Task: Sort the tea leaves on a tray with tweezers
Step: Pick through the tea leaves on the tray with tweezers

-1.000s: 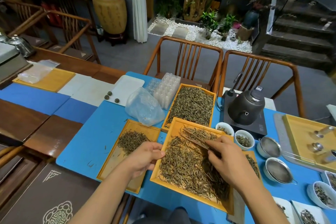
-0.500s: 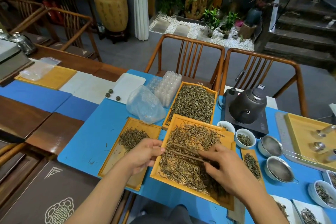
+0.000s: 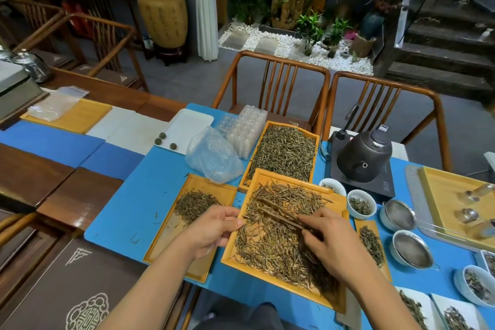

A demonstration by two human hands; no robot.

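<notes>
A yellow tray (image 3: 270, 280) lies in front of me, covered with loose brown tea leaves (image 3: 273, 246). My right hand (image 3: 330, 245) holds dark wooden tweezers (image 3: 278, 213) whose tips point up and left over the leaves. My left hand (image 3: 211, 229) grips the tray's left edge, thumb on the rim. To the left sits a second yellow tray (image 3: 171, 238) with a small heap of leaves (image 3: 194, 203). A third tray (image 3: 285, 153) behind is full of leaves.
A clear plastic bag (image 3: 211, 155) and plastic mould trays (image 3: 247, 128) lie behind the left tray. A dark kettle (image 3: 364, 154) stands on its base at right, with white cups (image 3: 361, 203), metal strainers (image 3: 411, 249) and bowls of tea around it. Wooden chairs (image 3: 281, 83) face the table.
My right hand has drawn the tweezers toward me and leftward across the tray, raking leaves. The leaves are spread differently. My left hand stays on the tray's edge.
</notes>
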